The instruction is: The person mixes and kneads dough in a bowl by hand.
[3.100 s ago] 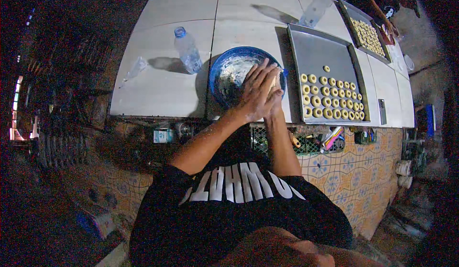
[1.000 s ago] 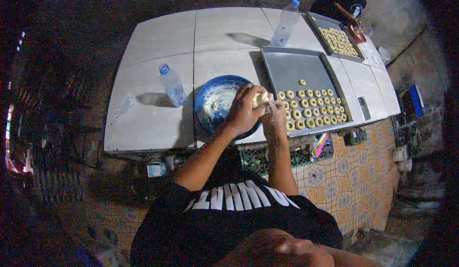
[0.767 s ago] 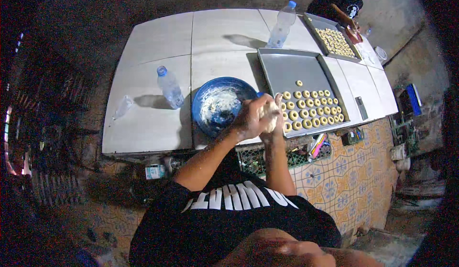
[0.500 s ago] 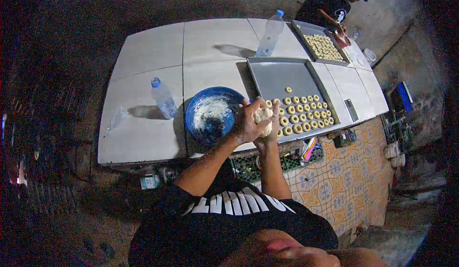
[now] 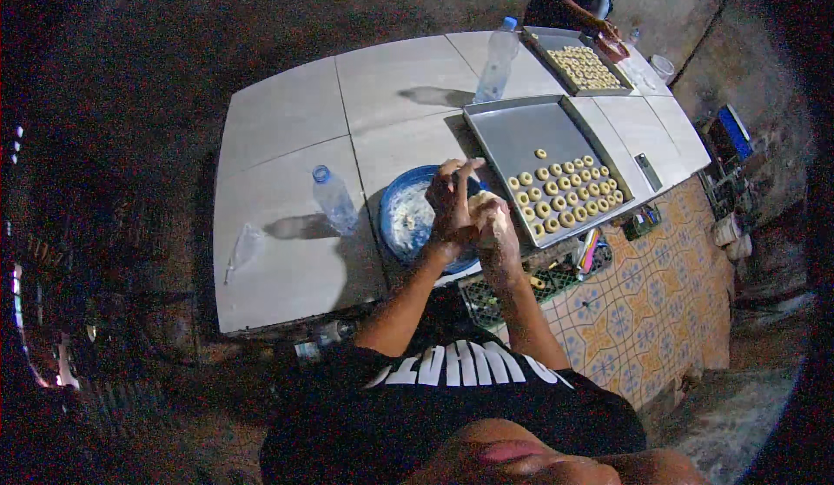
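Observation:
My hands meet over the right side of a blue basin (image 5: pixel 388 215), which has white flour or dough residue inside. My right hand (image 5: pixel 499 240) is closed round a pale lump of dough (image 5: pixel 483 200), of which only the upper part shows. Against it lies my left hand (image 5: pixel 449 207), its fingers stretched out with a dark gap between them and the dough; its palm is hidden. Flour whitens the skin of both hands. Just right of them, a grey metal tray (image 5: pixel 521 124) carries rows of small pale dough rings (image 5: pixel 567 219).
An uncapped clear bottle (image 5: pixel 334 200) and a crumpled plastic bag (image 5: pixel 247 252) lie left of the basin. A taller blue-capped bottle (image 5: pixel 498 63) stands behind. Another person (image 5: pixel 569 3) works at a second tray (image 5: pixel 578 68). A dark phone-like slab (image 5: pixel 647 172) rests near the right edge.
My left hand's fingers have opened away from the dough and point up and right. The dough now sits mostly in my right hand. The whole view has shifted and turned slightly.

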Demonstrator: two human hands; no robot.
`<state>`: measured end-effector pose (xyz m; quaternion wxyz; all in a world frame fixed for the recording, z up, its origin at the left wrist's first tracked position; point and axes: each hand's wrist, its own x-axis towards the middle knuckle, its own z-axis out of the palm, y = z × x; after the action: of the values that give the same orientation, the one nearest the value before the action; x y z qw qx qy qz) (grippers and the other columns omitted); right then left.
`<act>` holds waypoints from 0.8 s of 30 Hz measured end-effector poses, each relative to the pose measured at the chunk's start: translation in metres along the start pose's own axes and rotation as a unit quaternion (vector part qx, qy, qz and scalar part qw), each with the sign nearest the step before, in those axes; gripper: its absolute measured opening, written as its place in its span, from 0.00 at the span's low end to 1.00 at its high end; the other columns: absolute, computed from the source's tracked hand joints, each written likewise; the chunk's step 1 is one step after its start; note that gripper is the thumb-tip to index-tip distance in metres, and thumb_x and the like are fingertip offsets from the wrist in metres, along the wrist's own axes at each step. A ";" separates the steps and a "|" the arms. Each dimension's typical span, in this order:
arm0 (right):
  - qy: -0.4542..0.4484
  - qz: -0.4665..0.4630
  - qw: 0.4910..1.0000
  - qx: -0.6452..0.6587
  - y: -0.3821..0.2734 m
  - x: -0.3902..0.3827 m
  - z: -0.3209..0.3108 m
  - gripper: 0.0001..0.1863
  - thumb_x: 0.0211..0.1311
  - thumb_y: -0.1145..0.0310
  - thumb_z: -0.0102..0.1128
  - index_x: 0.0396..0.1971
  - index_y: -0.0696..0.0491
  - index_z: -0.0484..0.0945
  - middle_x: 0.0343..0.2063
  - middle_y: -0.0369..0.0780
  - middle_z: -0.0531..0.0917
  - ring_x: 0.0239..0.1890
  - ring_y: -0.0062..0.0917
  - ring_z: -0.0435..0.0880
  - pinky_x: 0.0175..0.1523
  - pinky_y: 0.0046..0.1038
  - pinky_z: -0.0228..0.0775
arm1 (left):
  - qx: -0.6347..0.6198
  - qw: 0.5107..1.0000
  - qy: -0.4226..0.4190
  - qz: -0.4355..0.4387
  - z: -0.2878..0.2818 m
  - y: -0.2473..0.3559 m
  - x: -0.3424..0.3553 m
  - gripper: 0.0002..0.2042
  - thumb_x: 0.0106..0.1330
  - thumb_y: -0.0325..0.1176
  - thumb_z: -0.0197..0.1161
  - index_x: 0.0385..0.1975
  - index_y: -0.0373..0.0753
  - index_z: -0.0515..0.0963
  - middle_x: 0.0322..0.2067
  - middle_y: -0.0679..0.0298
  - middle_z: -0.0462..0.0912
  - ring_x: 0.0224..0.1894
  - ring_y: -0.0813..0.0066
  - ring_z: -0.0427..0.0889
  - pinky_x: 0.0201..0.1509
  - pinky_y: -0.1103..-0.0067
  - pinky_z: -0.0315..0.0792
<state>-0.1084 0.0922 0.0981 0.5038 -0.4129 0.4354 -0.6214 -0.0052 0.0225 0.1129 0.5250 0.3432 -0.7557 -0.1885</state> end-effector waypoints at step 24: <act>0.047 -0.098 0.944 -0.312 0.066 0.024 0.005 0.32 0.59 0.65 0.70 0.62 0.54 0.68 0.55 0.44 0.72 0.59 0.31 0.72 0.64 0.30 0.63 | -0.070 0.945 0.038 -0.316 -0.063 -0.137 -0.109 0.33 0.60 0.28 0.64 0.65 0.37 0.58 0.62 0.47 0.65 0.65 0.53 0.64 0.70 0.64 0.56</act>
<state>-0.0894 0.0605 0.0377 0.2652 -0.5607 0.5880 -0.5192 0.1204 0.0107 -0.0242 0.4891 0.5336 -0.5727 -0.3847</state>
